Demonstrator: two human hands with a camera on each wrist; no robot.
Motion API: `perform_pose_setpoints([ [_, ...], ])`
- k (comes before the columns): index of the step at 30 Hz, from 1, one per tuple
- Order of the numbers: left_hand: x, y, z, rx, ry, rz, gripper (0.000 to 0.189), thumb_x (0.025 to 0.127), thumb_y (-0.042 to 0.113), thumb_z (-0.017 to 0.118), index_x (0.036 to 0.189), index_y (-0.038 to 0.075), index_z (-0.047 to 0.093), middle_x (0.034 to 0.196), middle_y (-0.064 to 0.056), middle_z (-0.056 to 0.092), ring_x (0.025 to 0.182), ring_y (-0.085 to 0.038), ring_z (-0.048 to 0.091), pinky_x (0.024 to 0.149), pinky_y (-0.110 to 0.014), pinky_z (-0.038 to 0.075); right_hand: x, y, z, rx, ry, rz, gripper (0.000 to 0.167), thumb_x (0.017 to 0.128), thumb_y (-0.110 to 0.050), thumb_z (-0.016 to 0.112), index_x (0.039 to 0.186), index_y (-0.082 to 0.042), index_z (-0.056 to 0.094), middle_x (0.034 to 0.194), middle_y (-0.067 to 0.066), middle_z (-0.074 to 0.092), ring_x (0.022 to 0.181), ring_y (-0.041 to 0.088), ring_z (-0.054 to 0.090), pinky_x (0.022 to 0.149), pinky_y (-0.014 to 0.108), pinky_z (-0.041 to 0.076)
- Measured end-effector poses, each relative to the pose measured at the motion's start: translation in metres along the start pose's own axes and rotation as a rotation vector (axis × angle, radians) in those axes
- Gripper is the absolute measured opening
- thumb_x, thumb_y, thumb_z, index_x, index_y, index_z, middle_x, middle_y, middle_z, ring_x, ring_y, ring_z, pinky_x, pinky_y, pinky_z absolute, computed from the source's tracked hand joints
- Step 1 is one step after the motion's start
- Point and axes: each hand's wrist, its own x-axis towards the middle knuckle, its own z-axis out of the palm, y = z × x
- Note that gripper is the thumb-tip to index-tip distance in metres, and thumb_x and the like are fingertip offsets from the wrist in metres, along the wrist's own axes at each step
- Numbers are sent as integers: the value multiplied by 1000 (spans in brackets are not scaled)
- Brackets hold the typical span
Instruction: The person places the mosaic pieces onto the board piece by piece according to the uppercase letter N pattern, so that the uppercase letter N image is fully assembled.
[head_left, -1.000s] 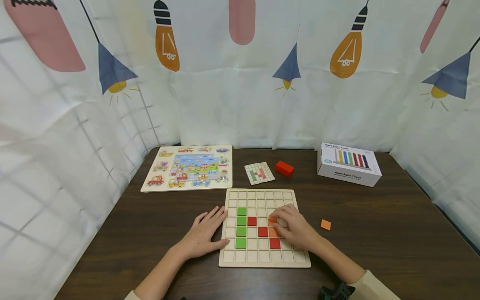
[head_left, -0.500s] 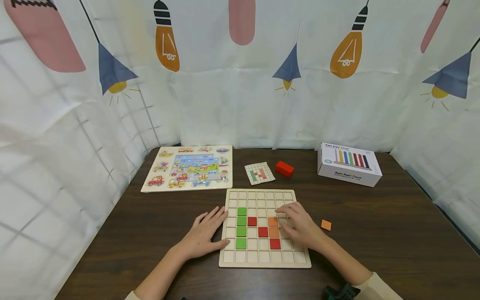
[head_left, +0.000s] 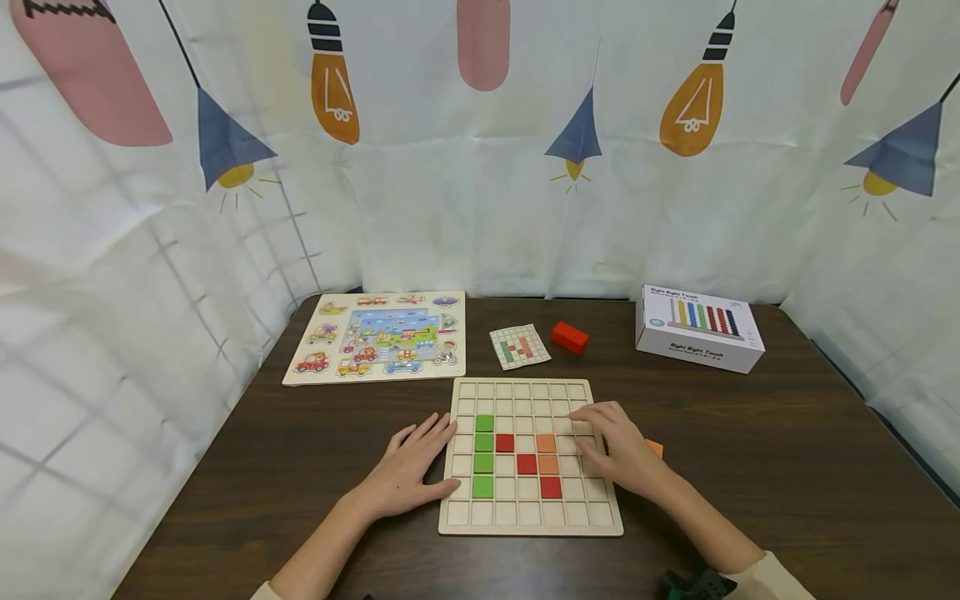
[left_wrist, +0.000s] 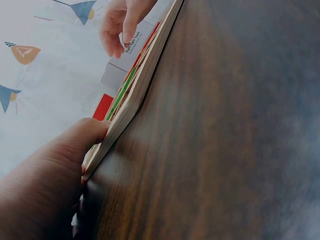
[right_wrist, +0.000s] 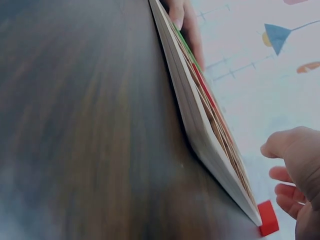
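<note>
A wooden grid board lies on the dark table, with a column of green square tiles, a diagonal of red tiles and two orange tiles in its cells. My left hand rests at its left edge, fingers spread; the left wrist view shows the thumb on the rim. Over the board's right side is my right hand, fingers loosely bent and thumb apart, holding nothing. Just beyond that hand lies a loose orange tile, partly hidden by it.
Behind the board lie a small pattern card and a red block. A picture puzzle board is at the back left, and a white box stands at the back right. A printed curtain encloses the table.
My right hand has let go of the upper orange tile, now lying in its cell, and moved right toward the loose orange tile, partly covering it. The left hand has stayed in place.
</note>
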Motion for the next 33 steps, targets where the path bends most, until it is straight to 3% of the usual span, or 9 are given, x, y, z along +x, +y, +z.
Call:
perform_pose_setpoints([
  [33, 0, 1, -1, -6, -16, -14, 80, 86, 60, 46, 147, 14, 20, 151, -4, 18, 138, -22, 11, 103, -49, 10, -43, 36, -31, -139, -15, 197, 45, 74, -14, 76, 114, -4, 60, 106, 11, 56, 96, 27, 46, 78, 47, 40],
])
